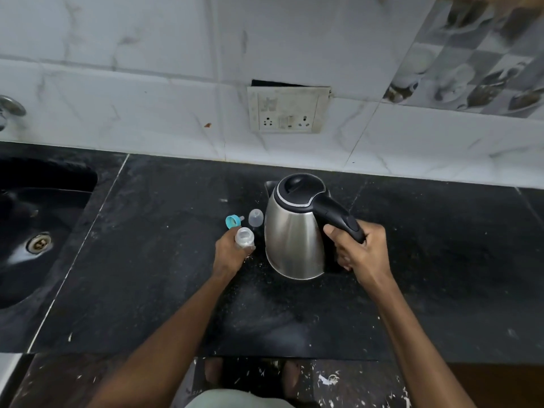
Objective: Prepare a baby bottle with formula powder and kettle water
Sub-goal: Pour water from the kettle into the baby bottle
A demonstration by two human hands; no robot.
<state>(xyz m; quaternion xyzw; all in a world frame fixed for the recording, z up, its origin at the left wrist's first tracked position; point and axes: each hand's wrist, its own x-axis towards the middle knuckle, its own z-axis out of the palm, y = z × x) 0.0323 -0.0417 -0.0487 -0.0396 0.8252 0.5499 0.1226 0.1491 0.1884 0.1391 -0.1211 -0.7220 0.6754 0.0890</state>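
Far left: black sink (pixel 44 184) set into the counter, metal drain (pixel 39 242) visible in its basin; part of a chrome tap (pixel 8 108) at the frame edge above it. Dark stone countertop (pixel 153 260) runs rightward, speckled with pale flecks near centre. Teal bottle collar (pixel 232 221) lies on the counter just behind the left hand, with a clear domed cap (pixel 255 217) just beside it to the right, close to the kettle's wall. Left hand (pixel 231 253) is closed around the small clear baby bottle (pixel 244 237), fingers wrapped on its lower body; bottle upright, mouth open, its base hidden by the hand, so contact with the counter cannot be told. Contents not discernible. Just right of the bottle: stainless steel kettle (pixel 294 231), black lid shut, standing upright; whether it rests on the counter or is slightly lifted cannot be told. Right hand (pixel 360 254) grips the kettle's black handle (pixel 338 216), fingers curled fully round its lower part, thumb on the outer side. On the tiled wall behind the kettle, a white socket plate (pixel 287 110).
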